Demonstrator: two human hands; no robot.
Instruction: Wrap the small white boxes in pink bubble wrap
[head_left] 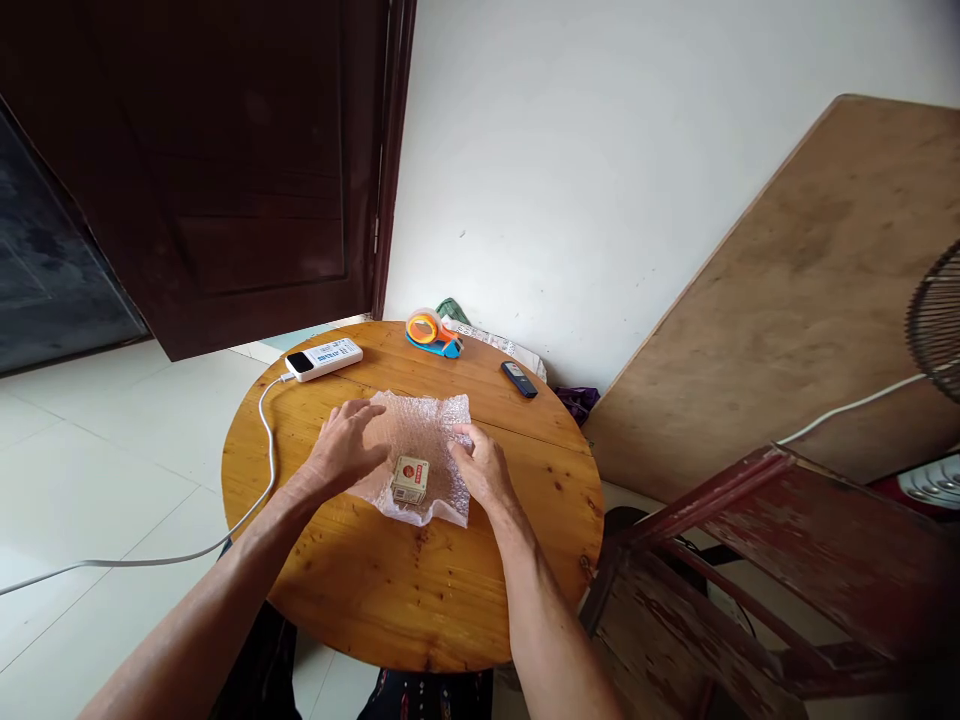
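Note:
A sheet of clear bubble wrap [431, 415] lies spread on the round wooden table. On its near half sits a small cream box [409, 480] with red print. My left hand [346, 445] hovers over the left side of the sheet, fingers apart, holding nothing; its thumb points toward the box. At the sheet's right edge is my right hand [484, 468], its thumb and forefinger slightly apart. Whether those fingertips touch the wrap is hard to see.
On the wooden table [420, 610] are a white power bank [324, 359] with a grey cable [271, 450], an orange and blue tape dispenser [433, 334] and a dark handheld device [518, 379]. A red wooden chair [847, 560] stands at right.

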